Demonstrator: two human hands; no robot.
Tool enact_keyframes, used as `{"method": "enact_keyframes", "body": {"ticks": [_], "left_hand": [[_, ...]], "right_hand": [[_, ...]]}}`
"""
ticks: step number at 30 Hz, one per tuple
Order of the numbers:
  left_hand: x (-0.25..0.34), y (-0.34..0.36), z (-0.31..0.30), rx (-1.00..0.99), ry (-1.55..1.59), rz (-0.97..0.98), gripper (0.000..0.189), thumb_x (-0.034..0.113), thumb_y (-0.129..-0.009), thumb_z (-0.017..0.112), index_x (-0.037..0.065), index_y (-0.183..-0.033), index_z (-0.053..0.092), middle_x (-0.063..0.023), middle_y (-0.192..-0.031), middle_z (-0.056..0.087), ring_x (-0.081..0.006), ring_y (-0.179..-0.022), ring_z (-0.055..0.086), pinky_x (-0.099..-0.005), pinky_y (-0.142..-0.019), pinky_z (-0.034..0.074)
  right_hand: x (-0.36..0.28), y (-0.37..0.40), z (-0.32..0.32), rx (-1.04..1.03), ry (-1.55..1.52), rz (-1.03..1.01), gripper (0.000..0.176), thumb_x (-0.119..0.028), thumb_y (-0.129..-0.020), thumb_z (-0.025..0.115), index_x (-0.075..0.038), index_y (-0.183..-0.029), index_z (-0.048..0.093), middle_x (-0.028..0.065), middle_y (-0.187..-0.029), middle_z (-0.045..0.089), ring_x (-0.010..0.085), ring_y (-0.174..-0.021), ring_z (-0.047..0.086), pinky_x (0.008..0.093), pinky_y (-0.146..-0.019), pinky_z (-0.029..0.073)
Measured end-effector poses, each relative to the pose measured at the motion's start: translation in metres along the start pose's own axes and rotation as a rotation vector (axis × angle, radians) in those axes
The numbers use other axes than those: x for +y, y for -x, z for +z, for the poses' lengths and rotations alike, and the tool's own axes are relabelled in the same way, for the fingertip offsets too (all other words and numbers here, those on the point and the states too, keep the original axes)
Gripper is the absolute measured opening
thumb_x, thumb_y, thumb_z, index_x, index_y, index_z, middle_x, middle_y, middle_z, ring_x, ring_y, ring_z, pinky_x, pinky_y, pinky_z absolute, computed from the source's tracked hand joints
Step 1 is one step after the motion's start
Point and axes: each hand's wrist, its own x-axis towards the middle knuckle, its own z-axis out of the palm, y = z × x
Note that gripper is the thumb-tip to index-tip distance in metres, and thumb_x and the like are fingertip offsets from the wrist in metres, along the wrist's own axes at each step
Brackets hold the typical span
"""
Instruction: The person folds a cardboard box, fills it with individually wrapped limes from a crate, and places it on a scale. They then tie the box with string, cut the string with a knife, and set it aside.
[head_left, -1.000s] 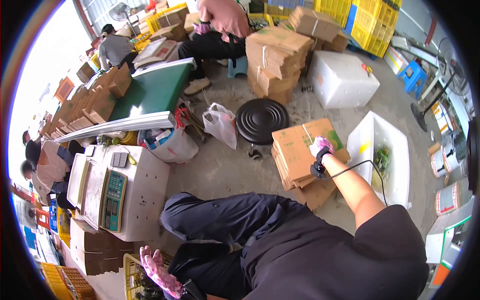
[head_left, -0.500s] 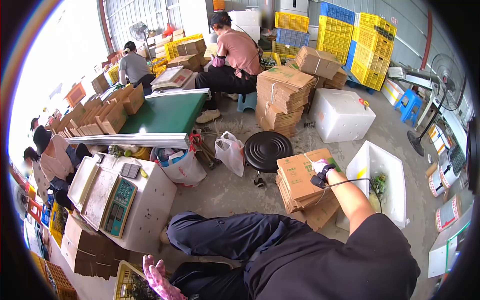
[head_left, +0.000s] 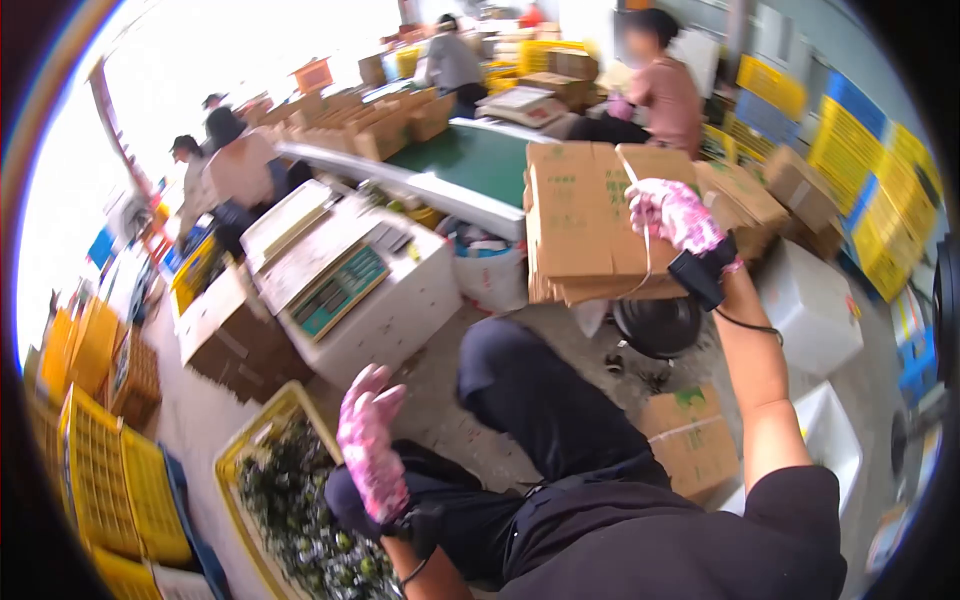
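Note:
In a pink patterned glove, my right hand (head_left: 672, 213) grips the white strap round a bundle of flattened cardboard boxes (head_left: 575, 210), holding it raised in front of the green conveyor. My left hand (head_left: 368, 440), gloved the same way, is held up above my left knee with its fingers apart and nothing in it. Beside it on the floor stands a yellow crate (head_left: 232, 462) filled with dark green, shiny produce or packets, too small to make out. Another strapped bundle of flat cardboard (head_left: 690, 440) lies on the floor to the right of my legs.
A scale (head_left: 335, 290) sits on a white foam box at the left. Beyond it is a green conveyor (head_left: 470, 160) with open cartons. Several people sit around it. A black round stool (head_left: 658, 325), foam boxes and stacked yellow and blue crates (head_left: 885, 220) are at the right.
My right hand has lifted a cardboard bundle from the floor stack and brought it up and toward the conveyor. My left hand has risen. The view has turned left.

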Motion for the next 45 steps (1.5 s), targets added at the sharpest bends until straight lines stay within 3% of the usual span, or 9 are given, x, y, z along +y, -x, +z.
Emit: {"method": "enact_keyframes", "body": {"ticks": [9,14,16,20,25,29,36,43,45], "left_hand": [[-0.046,-0.058,0.102,-0.147,0.387,-0.081,0.04,0.019,-0.096,0.056,-0.001,-0.13,0.05,-0.0081,-0.125,0.056,-0.0165,-0.11,0.056,-0.0299,-0.097,0.044],[-0.176,-0.101,0.078,0.001,0.347,-0.128,0.034,0.014,-0.093,0.057,0.0,-0.125,0.054,-0.0096,-0.123,0.057,-0.0171,-0.109,0.057,-0.0295,-0.099,0.042],[-0.237,-0.108,0.047,0.083,0.297,-0.237,0.026,0.014,-0.093,0.055,0.002,-0.115,0.058,-0.0108,-0.113,0.059,-0.0181,-0.102,0.059,-0.0305,-0.093,0.045],[-0.272,-0.119,-0.009,0.31,0.716,-0.756,0.02,0.025,-0.093,0.052,0.008,-0.085,0.059,-0.0051,-0.076,0.061,-0.0183,-0.073,0.059,-0.0304,-0.067,0.048],[-0.27,-0.131,0.007,0.699,0.537,-0.9,0.02,0.028,-0.09,0.061,0.009,-0.094,0.054,-0.001,-0.071,0.057,-0.0179,-0.066,0.058,-0.0291,-0.062,0.048],[-0.326,-0.119,-0.024,0.517,0.232,-0.765,0.018,0.027,-0.09,0.061,0.011,-0.097,0.054,0.0006,-0.074,0.055,-0.0151,-0.062,0.058,-0.0309,-0.058,0.05],[-0.345,-0.133,-0.047,0.61,0.354,-0.768,0.017,0.022,-0.094,0.059,0.007,-0.101,0.056,0.0008,-0.073,0.056,-0.0095,-0.058,0.052,-0.0243,-0.053,0.044],[-0.422,-0.107,-0.064,0.547,0.809,-0.704,0.011,0.019,-0.095,0.055,0.008,-0.095,0.055,-0.0009,-0.07,0.055,-0.0104,-0.053,0.049,-0.0258,-0.044,0.04],[-0.434,-0.092,-0.066,0.549,0.809,-0.787,0.015,0.02,-0.095,0.054,0.005,-0.094,0.056,-0.0034,-0.074,0.059,-0.011,-0.052,0.05,-0.0258,-0.044,0.043]], "right_hand": [[0.046,-0.091,0.17,-0.46,0.179,0.063,0.027,-0.029,-0.091,0.056,-0.005,-0.103,0.061,0.0008,-0.08,0.061,0.0132,-0.071,0.061,0.0262,-0.064,0.051],[0.192,-0.079,0.209,-0.522,0.597,-0.891,0.021,-0.013,-0.087,0.047,-0.003,-0.091,0.066,0.0134,-0.083,0.065,0.0296,-0.081,0.062,0.0377,-0.073,0.05],[0.272,-0.079,0.231,-0.668,0.576,-0.399,0.017,-0.011,-0.08,0.05,-0.003,-0.085,0.065,0.0152,-0.083,0.064,0.0321,-0.075,0.062,0.0412,-0.068,0.051],[0.314,-0.051,0.269,-0.742,0.926,-0.204,0.025,-0.026,-0.086,0.049,-0.007,-0.085,0.064,0.0197,-0.086,0.065,0.0383,-0.085,0.062,0.049,-0.078,0.048],[0.249,-0.125,0.289,-0.372,1.163,-0.332,0.026,-0.028,-0.087,0.053,-0.007,-0.075,0.062,0.0178,-0.081,0.066,0.0367,-0.078,0.064,0.0477,-0.066,0.05],[0.287,-0.271,0.307,0.018,0.835,-0.486,0.03,-0.032,-0.09,0.053,-0.003,-0.095,0.061,0.0245,-0.089,0.063,0.0413,-0.085,0.061,0.0501,-0.073,0.049],[0.318,-0.393,0.351,-0.105,1.325,-0.182,0.067,-0.059,-0.079,0.059,0.001,-0.108,0.06,0.0263,-0.107,0.063,0.0387,-0.104,0.06,0.0436,-0.09,0.047],[0.306,-0.422,0.327,-0.684,1.533,-0.349,0.059,-0.048,-0.082,0.05,0.005,-0.104,0.064,0.0274,-0.106,0.062,0.0373,-0.108,0.058,0.043,-0.093,0.045],[0.347,-0.441,0.286,-0.439,1.393,-0.324,0.046,-0.038,-0.087,0.047,0.004,-0.098,0.064,0.0271,-0.098,0.063,0.0389,-0.095,0.061,0.0435,-0.084,0.047]]}}
